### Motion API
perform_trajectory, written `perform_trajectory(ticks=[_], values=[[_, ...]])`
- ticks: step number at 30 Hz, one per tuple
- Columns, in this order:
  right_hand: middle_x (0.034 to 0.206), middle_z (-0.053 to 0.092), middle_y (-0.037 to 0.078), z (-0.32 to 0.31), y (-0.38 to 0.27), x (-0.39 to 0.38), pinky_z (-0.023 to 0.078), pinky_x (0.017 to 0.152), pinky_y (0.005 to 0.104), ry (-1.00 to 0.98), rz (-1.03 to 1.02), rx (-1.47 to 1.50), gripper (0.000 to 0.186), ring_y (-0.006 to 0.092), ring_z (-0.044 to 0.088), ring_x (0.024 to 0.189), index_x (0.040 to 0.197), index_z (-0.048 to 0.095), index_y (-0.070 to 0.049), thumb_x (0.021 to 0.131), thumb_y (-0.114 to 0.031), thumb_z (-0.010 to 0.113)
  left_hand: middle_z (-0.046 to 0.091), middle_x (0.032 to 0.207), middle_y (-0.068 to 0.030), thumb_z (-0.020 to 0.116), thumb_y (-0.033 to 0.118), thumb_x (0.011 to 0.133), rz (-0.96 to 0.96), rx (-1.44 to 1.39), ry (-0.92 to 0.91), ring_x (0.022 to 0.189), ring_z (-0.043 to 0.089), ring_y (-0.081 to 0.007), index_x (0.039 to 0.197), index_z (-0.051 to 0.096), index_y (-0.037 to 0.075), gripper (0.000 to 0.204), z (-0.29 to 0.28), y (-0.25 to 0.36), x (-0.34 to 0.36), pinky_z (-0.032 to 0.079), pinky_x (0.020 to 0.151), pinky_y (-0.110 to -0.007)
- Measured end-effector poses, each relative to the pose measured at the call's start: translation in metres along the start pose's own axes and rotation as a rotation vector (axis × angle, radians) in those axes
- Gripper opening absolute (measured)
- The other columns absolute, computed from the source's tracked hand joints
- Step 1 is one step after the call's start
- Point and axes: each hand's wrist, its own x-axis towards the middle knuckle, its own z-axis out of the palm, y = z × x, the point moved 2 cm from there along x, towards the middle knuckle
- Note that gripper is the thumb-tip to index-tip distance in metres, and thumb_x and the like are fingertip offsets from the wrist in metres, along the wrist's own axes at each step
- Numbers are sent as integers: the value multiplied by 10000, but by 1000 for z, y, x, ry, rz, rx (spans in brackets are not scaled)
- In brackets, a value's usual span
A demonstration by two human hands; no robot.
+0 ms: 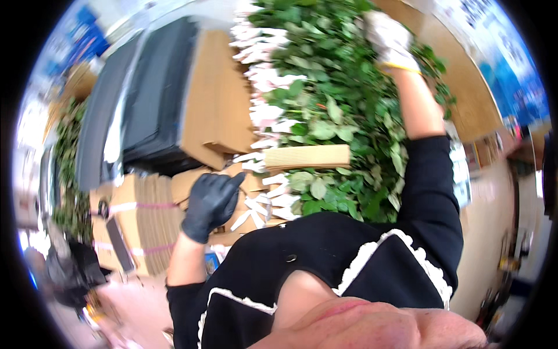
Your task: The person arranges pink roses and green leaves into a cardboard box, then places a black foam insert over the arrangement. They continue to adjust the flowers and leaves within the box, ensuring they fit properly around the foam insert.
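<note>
My left hand (212,203), in a black glove, has its fingers curled beside white-sleeved flower heads and brown cardboard; what is under the fingers is hidden. My right hand (388,41), in a pale glove with a yellow band at the wrist, reaches to the far end of a long pile of green leafy stems (337,87); its fingertips are bent down into the leaves and partly hidden. White and pale pink sleeved heads (261,75) line the pile's left side. A ribbed tan cardboard strip (307,156) lies across the near part of the leaves.
Stacks of dark grey sheets (151,93) and brown cardboard (215,99) stand left of the stems, with pink-tied cardboard bundles (145,232) nearer. More foliage (72,163) is at far left. A brown board (465,99) lies at right. A dark blurred shape (67,270) is at lower left.
</note>
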Motion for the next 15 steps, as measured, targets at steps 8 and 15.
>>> perform_trajectory(ticks=[8,15], values=[[1246,626,142,21,48,-18,466,983,382,281,-414,70,325,270,594,1140,1228,608,-38,934,-108,489,616,785,-107,581,195,873,-203,-339,129,772,600,-326,827,629,93,123,89,5,-64,465,679,-443],[1095,681,159,-12,-14,-39,497,844,386,51,-180,207,338,301,641,933,1162,641,-24,956,-262,515,607,780,-91,561,221,866,-316,-144,110,776,606,-311,769,601,92,166,86,10,-88,473,703,-441]])
